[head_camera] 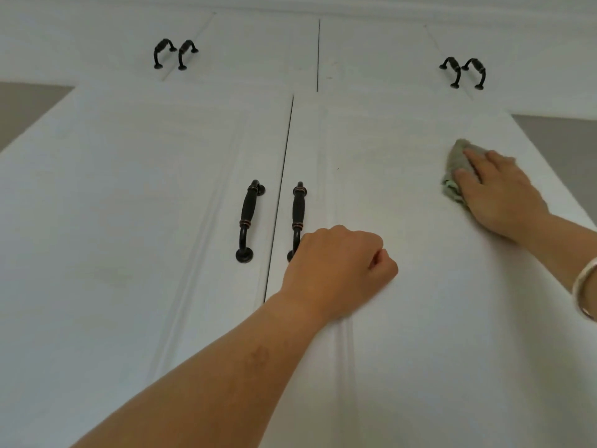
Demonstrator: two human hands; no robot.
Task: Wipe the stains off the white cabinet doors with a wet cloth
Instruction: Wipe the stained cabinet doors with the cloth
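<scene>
Two tall white cabinet doors fill the view. My right hand (499,194) lies flat with straight fingers on a grey-green cloth (455,158) and presses it against the right door (403,334) near that door's right edge. My left hand (336,270) is curled into a fist and rests against the same door, just right of its black handle (298,211), hiding the handle's lower end. It holds nothing that I can see. The left door (129,227) has its own black handle (248,218). A tiny dark speck (338,168) shows on the right door.
Above are two pairs of smaller white upper doors, with black handles at the left (174,54) and at the right (463,72). Grey wall (26,108) shows on either side of the cabinet. A pale bangle (584,286) sits on my right wrist.
</scene>
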